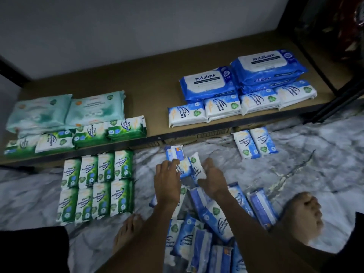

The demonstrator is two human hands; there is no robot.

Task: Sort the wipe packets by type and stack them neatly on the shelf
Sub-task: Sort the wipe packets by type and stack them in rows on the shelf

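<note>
My left hand (167,179) and my right hand (212,178) hold small blue-and-white wipe packets (190,166) between them, just above the marble floor. A loose heap of the same blue packets (208,219) lies under my forearms. On the low brown shelf (153,95), green pine packets (110,131) and pale teal packs (67,111) sit at the left. Large blue packs (244,77) and a row of small blue packets (242,103) sit at the right.
Two rows of green packets (96,186) stand on the floor at the left, and two blue packets (254,143) lie on the floor below the shelf's right part. My bare feet (303,217) rest either side of the heap. A dark shelf post (334,103) rises at the right.
</note>
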